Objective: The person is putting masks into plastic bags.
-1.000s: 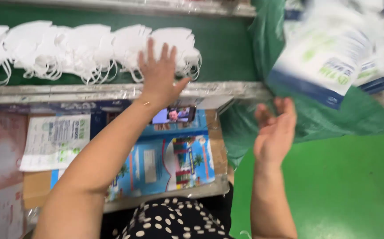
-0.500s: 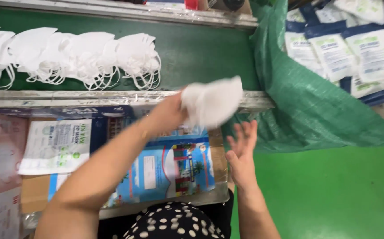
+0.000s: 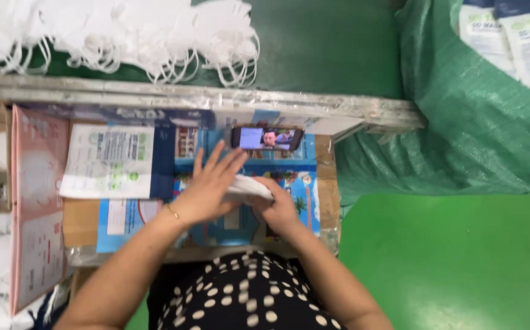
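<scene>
Left hand (image 3: 211, 190) lay flat, released, atop the folded white fabric mask (image 3: 251, 186); right hand (image 3: 280, 211) grasped it, long axis sideways, below the phone (image 3: 267, 138).

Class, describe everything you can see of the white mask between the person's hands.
The white folded face mask looks like soft, thin fabric, lying flat and mostly hidden. The left hand presses on it from above with spread fingers; the right hand grips its right edge. It lies over the blue printed sheet on the work surface, below a small phone. No ear loops show.
</scene>
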